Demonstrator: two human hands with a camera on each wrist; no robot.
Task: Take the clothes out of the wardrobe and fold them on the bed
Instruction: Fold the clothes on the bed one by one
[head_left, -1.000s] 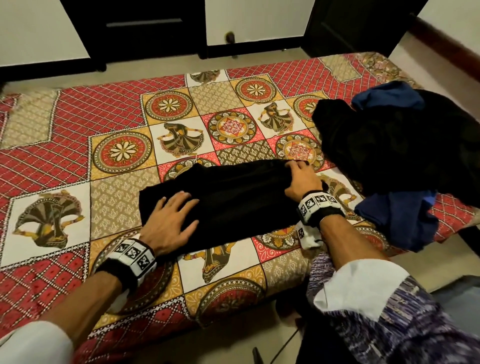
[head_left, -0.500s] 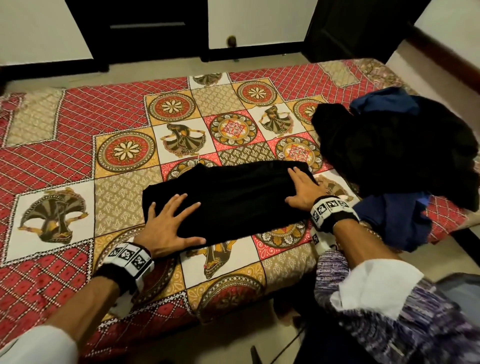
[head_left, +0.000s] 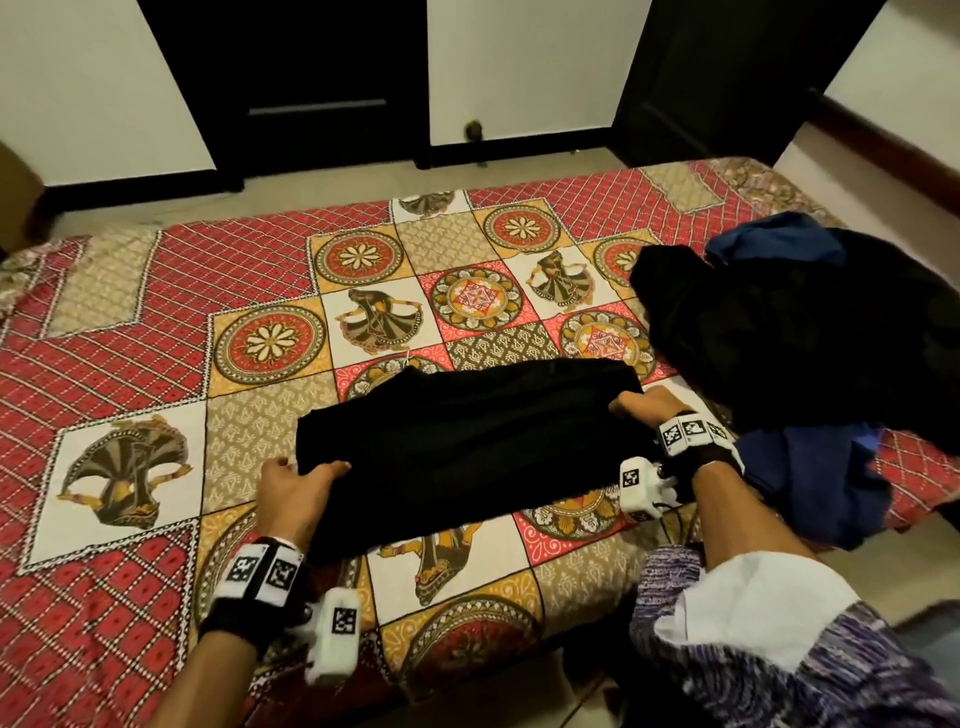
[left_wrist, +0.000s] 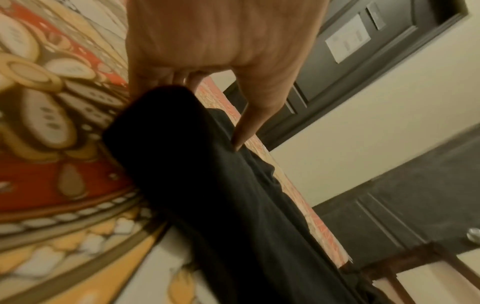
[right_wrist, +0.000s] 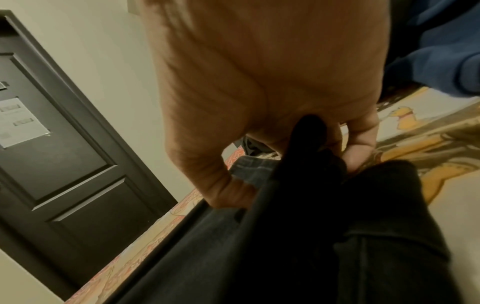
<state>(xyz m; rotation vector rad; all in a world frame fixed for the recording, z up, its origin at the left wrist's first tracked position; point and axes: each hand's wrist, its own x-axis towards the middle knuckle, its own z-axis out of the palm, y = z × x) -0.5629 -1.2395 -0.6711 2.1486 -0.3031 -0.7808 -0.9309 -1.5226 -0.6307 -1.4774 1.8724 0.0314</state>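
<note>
A folded black garment (head_left: 467, 447) lies across the near middle of the bed (head_left: 156, 322), which has a red and yellow patterned cover. My left hand (head_left: 296, 488) grips the garment's left end, thumb on top and fingers under the edge. The left wrist view shows that end of the black garment (left_wrist: 207, 185) pinched below my left hand (left_wrist: 221, 51). My right hand (head_left: 641, 408) grips the right end with curled fingers. In the right wrist view the black cloth (right_wrist: 311, 226) is bunched between my right hand's (right_wrist: 272, 102) thumb and fingers.
A loose heap of black clothes (head_left: 810, 343) and blue clothes (head_left: 815, 483) sits on the bed's right side, close to my right wrist. Dark doors (head_left: 317, 78) stand in the far wall beyond a strip of floor. The bed's near edge is at my knees.
Both hands lay flat on the black garment before. Now each has slid to an end and curled round its edge. The left hand moved left and nearer.
</note>
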